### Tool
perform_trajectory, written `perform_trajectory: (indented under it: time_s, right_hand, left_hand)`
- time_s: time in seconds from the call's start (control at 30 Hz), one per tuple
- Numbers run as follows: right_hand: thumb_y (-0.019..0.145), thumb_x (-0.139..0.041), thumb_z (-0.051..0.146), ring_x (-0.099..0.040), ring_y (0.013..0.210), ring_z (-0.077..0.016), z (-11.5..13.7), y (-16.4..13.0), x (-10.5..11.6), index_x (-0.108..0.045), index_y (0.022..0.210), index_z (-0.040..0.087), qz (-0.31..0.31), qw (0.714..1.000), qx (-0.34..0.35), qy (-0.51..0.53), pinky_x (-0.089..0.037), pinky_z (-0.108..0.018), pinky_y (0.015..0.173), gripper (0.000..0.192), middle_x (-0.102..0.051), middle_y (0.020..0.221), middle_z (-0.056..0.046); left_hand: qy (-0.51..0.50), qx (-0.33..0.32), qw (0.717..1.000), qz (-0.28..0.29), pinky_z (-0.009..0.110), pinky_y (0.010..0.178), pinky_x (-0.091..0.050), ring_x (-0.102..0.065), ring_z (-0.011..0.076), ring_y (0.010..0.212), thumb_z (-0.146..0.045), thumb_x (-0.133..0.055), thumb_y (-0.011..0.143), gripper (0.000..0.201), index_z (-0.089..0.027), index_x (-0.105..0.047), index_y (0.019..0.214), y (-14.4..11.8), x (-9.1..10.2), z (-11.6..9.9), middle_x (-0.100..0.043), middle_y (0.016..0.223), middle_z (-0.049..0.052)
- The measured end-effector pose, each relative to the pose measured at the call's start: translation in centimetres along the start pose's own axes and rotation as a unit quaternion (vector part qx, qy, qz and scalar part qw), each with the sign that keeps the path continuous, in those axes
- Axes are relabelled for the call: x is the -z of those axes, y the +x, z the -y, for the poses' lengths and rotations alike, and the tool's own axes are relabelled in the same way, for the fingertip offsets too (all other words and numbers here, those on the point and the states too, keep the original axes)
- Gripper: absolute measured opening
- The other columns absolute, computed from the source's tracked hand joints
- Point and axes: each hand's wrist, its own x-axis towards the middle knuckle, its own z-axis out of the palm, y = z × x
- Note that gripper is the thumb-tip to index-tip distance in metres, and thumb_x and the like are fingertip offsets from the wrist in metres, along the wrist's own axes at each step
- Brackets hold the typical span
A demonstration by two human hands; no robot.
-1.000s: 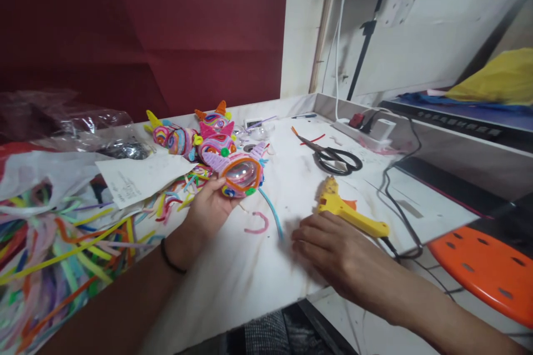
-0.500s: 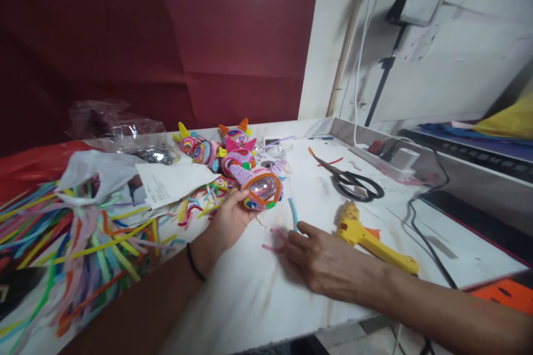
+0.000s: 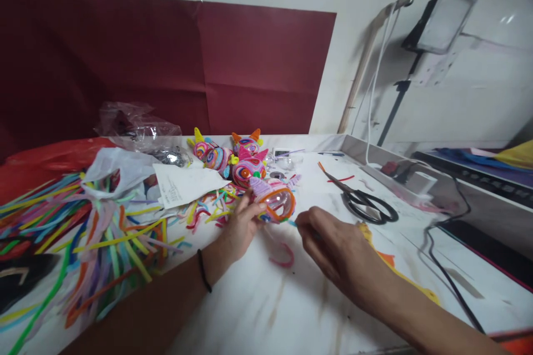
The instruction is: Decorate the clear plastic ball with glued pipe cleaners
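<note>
My left hand (image 3: 241,227) is closed around a craft animal head (image 3: 277,205) with a clear plastic front, an orange fuzzy ring and purple ears. My right hand (image 3: 325,238) has its fingers pinched on a short light blue pipe cleaner (image 3: 292,223); only its tip shows, just below the head, and the fingers hide the rest. On the white table (image 3: 266,305) between the hands lies a curved pink pipe cleaner (image 3: 285,258). Behind the held head sit several finished-looking craft animals (image 3: 247,169) covered in coiled, bright pipe cleaners.
A pile of loose pipe cleaners (image 3: 108,244) spreads at the left beside a white plastic bag (image 3: 119,169) and a white paper (image 3: 183,183). To the right are black-handled scissors (image 3: 366,205) and a yellow glue gun (image 3: 412,283), partly behind my right forearm. A cable (image 3: 441,266) runs along the right side.
My right hand has moved up from the pink pipe cleaner to the light blue one and pinches it. The pink piece stays on the table. The camera view has shifted slightly.
</note>
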Motion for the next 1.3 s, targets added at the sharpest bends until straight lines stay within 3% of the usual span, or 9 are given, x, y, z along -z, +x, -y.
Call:
perform_trajectory:
  time_s: [0.23,0.43,0.63,0.77,1.0,1.13,1.3]
  right_hand:
    - [0.095,-0.046,0.01,-0.059,0.064,-0.0143,0.2,0.9,-2.5,-0.06,0.096,0.017,-0.099,0.992,-0.07,0.019,-0.047,-0.025,0.056,0.015,-0.059,0.085,-0.005]
    - [0.096,-0.048,0.009,-0.062,0.069,-0.0144,0.7,1.5,-4.1,-0.061,0.099,0.018,-0.163,0.985,-0.046,0.014,-0.051,-0.025,0.061,0.016,-0.063,0.085,-0.004]
    - [0.096,-0.046,0.009,-0.063,0.067,-0.0147,0.4,1.5,-5.1,-0.062,0.098,0.017,-0.168,0.985,-0.036,-0.021,-0.052,-0.025,0.058,0.017,-0.064,0.084,-0.006]
    - [0.097,-0.046,0.011,-0.063,0.067,-0.0144,0.0,1.3,-5.3,-0.062,0.098,0.018,-0.156,0.986,-0.041,-0.029,-0.052,-0.025,0.058,0.018,-0.064,0.085,-0.007]
    - [0.097,-0.045,0.01,-0.066,0.071,-0.0163,-0.1,1.2,-5.5,-0.062,0.107,0.017,-0.158,0.986,-0.036,-0.028,-0.054,-0.026,0.058,0.021,-0.065,0.088,-0.007]
    - [0.097,-0.045,0.011,-0.065,0.07,-0.0163,0.0,1.2,-5.5,-0.063,0.105,0.018,-0.158,0.986,-0.037,-0.03,-0.054,-0.026,0.058,0.021,-0.065,0.086,-0.007]
    - [0.098,-0.044,0.012,-0.064,0.068,-0.0144,0.2,1.3,-5.3,-0.064,0.1,0.019,-0.158,0.986,-0.035,-0.034,-0.053,-0.023,0.057,0.021,-0.065,0.086,-0.006]
  left_hand:
    - [0.033,-0.02,0.999,-0.004,0.041,0.101,-0.048,-0.058,0.0281,0.122,-0.018,-0.067,0.079,0.053,-0.033,-0.059,0.129,-0.2,-0.5,-0.2,-0.067,0.124,0.004]
    - [0.066,-0.021,0.997,-0.016,0.042,0.102,-0.047,-0.058,0.029,0.121,-0.017,-0.068,0.075,0.056,-0.03,-0.058,0.129,-0.5,-1.0,-0.5,-0.069,0.12,0.004]
    - [0.073,-0.021,0.996,-0.047,0.041,0.109,-0.04,-0.055,0.0277,0.126,-0.017,-0.069,0.074,0.062,-0.03,-0.055,0.134,-0.5,-0.8,-0.3,-0.067,0.126,0.004]
    - [0.096,-0.022,0.994,-0.054,0.04,0.105,-0.043,-0.058,0.028,0.119,-0.019,-0.07,0.075,0.064,-0.031,-0.054,0.136,-0.5,-0.5,0.0,-0.068,0.12,0.004]
    - [0.115,-0.032,0.992,-0.033,0.04,0.108,-0.042,-0.056,0.0275,0.124,-0.02,-0.071,0.078,0.062,-0.032,-0.055,0.137,-0.3,0.2,0.4,-0.065,0.13,0.004]
    - [0.123,-0.034,0.992,-0.022,0.044,0.109,-0.041,-0.057,0.0291,0.122,-0.021,-0.07,0.079,0.055,-0.029,-0.059,0.132,-0.3,0.1,0.4,-0.065,0.129,0.005]
    - [0.11,-0.04,0.993,-0.026,0.039,0.109,-0.042,-0.057,0.0275,0.124,-0.021,-0.072,0.078,0.055,-0.029,-0.06,0.131,-0.2,0.2,0.5,-0.065,0.131,0.005]
